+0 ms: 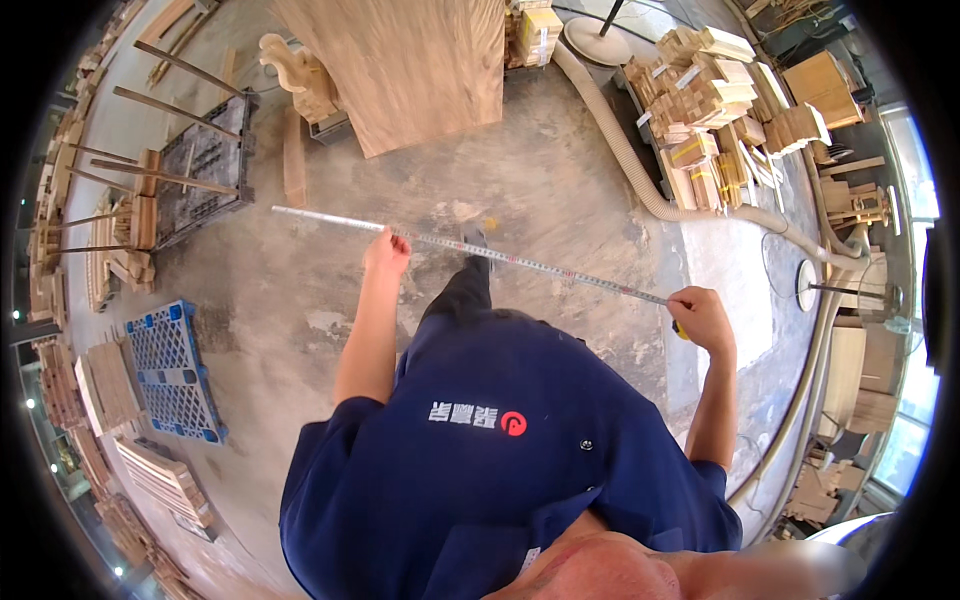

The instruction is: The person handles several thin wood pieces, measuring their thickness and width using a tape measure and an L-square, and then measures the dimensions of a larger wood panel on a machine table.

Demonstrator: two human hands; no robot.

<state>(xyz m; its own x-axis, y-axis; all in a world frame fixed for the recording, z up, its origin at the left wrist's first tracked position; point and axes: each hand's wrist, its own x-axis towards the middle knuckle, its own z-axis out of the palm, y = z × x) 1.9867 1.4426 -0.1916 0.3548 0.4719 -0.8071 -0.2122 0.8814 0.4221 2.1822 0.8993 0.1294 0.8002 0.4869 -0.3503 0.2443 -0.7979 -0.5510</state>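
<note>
A tape measure (530,264) is drawn out across the front of my body, its pale blade slanting from upper left down to the right. My left hand (388,252) pinches the blade partway along, and the free end sticks out to the left beyond my fingers. At the other end, my right hand (703,318) is closed around the tape measure's case. Only a bit of yellow shows below the right fingers; the rest of the case is hidden in the hand. The blade hangs in the air above the concrete floor (570,180).
Ahead lies a large wooden panel (420,70), with a carved wooden piece (300,75) at its left. Stacked timber (700,100) and a ribbed hose (620,150) line the right. To the left are a black rack with bars (205,165) and a blue-grey pallet (172,370).
</note>
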